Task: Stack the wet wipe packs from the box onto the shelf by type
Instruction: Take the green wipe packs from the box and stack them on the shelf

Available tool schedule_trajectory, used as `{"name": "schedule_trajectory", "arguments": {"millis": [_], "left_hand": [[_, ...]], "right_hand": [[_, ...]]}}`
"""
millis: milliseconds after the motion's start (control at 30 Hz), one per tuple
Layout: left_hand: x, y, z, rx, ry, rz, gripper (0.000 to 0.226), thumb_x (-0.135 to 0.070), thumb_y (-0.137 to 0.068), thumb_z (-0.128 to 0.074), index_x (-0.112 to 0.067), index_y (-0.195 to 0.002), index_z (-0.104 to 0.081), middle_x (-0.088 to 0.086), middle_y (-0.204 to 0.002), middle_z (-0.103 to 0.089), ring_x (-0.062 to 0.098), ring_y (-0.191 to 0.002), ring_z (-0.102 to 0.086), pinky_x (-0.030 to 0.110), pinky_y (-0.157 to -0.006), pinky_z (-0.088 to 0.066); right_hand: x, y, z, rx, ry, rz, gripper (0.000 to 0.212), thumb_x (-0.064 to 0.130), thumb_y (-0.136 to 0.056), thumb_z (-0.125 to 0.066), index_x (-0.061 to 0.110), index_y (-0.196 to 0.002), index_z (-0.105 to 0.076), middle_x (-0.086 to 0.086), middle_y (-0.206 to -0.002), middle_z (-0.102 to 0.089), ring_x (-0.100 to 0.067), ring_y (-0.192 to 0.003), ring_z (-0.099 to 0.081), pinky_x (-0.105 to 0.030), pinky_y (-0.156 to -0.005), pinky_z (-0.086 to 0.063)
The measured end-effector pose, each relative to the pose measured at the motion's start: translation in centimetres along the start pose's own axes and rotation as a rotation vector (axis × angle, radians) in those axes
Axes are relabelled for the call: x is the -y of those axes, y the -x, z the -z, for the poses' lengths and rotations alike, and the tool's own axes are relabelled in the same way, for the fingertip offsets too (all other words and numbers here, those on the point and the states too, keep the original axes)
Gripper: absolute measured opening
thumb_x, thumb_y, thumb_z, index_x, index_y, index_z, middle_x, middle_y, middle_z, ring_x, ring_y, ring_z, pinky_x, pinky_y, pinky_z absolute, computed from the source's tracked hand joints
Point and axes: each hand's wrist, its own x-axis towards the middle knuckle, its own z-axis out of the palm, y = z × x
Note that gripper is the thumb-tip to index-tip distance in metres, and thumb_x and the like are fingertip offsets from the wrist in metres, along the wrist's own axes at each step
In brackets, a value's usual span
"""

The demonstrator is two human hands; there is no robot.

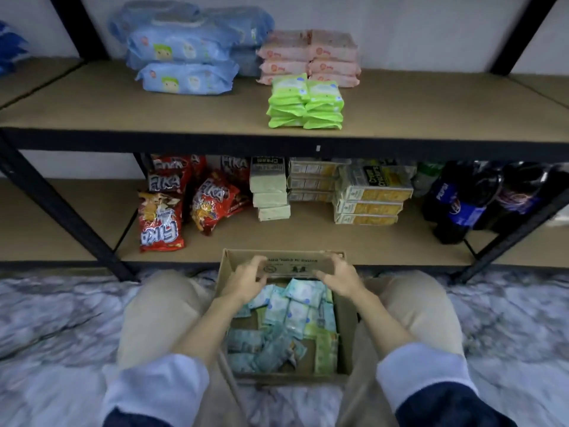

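A cardboard box (345, 334) stands on the floor between my knees, holding several small pale blue and green wet wipe packs (292, 309). Both hands hover over its far end with loosely curled fingers and hold nothing: my left hand (246, 278) at the left, my right hand (338, 277) at the right. On the upper shelf (154, 115) sit large blue packs (184, 60), a pink stack (308, 57) and a bright green stack (304, 103) in front of the pink one.
The lower shelf (308, 238) carries red snack bags (160, 217), cracker boxes (366, 195) and dark soda bottles (462, 204). Black metal posts frame the shelves. A marbled floor (61, 318) surrounds the box. Bare shelf board lies right of the green stack.
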Motion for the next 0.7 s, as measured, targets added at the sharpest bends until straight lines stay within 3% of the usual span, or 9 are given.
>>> {"name": "schedule_trajectory", "arguments": {"millis": [67, 167, 333, 467, 600, 700], "left_hand": [[1.0, 0.1, -2.5, 0.143, 0.024, 0.06, 0.046, -0.023, -0.094, -0.05, -0.021, -0.137, -0.035, 0.005, -0.131, -0.051, 0.024, -0.118, -0.049, 0.033, -0.093, -0.043], [2.6, 0.5, -5.3, 0.216, 0.086, 0.117, 0.044, -0.021, -0.095, -0.048, -0.016, -0.137, -0.036, 0.008, -0.122, -0.056, 0.025, -0.109, -0.055, 0.031, -0.086, -0.045], [6.2, 0.7, -7.7, 0.274, 0.086, 0.178, 0.044, -0.016, -0.093, -0.05, -0.011, -0.135, -0.038, 0.013, -0.111, -0.062, 0.026, -0.102, -0.059, 0.029, -0.084, -0.045], [8.2, -0.3, -9.1, 0.296, 0.082, 0.202, 0.043, -0.013, -0.093, -0.049, -0.007, -0.135, -0.038, 0.017, -0.115, -0.06, 0.029, -0.107, -0.056, 0.027, -0.079, -0.041], [9.7, -2.2, -10.7, 0.312, 0.122, 0.223, 0.047, -0.013, -0.093, -0.05, -0.005, -0.137, -0.036, 0.018, -0.117, -0.06, 0.031, -0.111, -0.056, 0.033, -0.09, -0.043], [10.8, -3.4, -12.1, 0.334, 0.123, 0.229, 0.047, -0.014, -0.095, -0.048, -0.004, -0.138, -0.032, 0.018, -0.108, -0.06, 0.033, -0.105, -0.057, 0.034, -0.081, -0.044]], "right_hand": [[-1.0, 0.0, -1.7, 0.171, 0.104, -0.06, 0.062, 0.037, -0.089, -0.06, 0.011, -0.14, -0.035, -0.013, -0.141, -0.044, -0.029, -0.126, -0.045, -0.03, -0.096, -0.04], [-2.3, 0.3, -4.2, 0.303, 0.12, -0.135, 0.063, 0.032, -0.091, -0.058, 0.01, -0.143, -0.029, -0.014, -0.143, -0.041, -0.03, -0.125, -0.046, -0.027, -0.088, -0.041], [-5.4, 0.3, -7.5, 0.336, 0.086, -0.255, 0.061, 0.027, -0.092, -0.056, 0.009, -0.144, -0.029, -0.013, -0.145, -0.038, -0.029, -0.127, -0.044, -0.03, -0.095, -0.04], [-7.9, -0.3, -9.5, 0.29, -0.01, -0.355, 0.058, 0.02, -0.092, -0.056, 0.009, -0.142, -0.03, -0.016, -0.138, -0.045, -0.032, -0.118, -0.052, -0.035, -0.091, -0.045], [-11.1, -1.6, -12.0, 0.274, -0.057, -0.444, 0.068, 0.02, -0.09, -0.059, 0.01, -0.146, -0.022, -0.018, -0.137, -0.047, -0.034, -0.119, -0.051, -0.034, -0.09, -0.044], [-13.1, -2.8, -14.2, 0.293, -0.076, -0.503, 0.071, 0.015, -0.091, -0.057, 0.013, -0.148, -0.015, -0.017, -0.143, -0.04, -0.033, -0.126, -0.045, -0.034, -0.096, -0.042]]}}
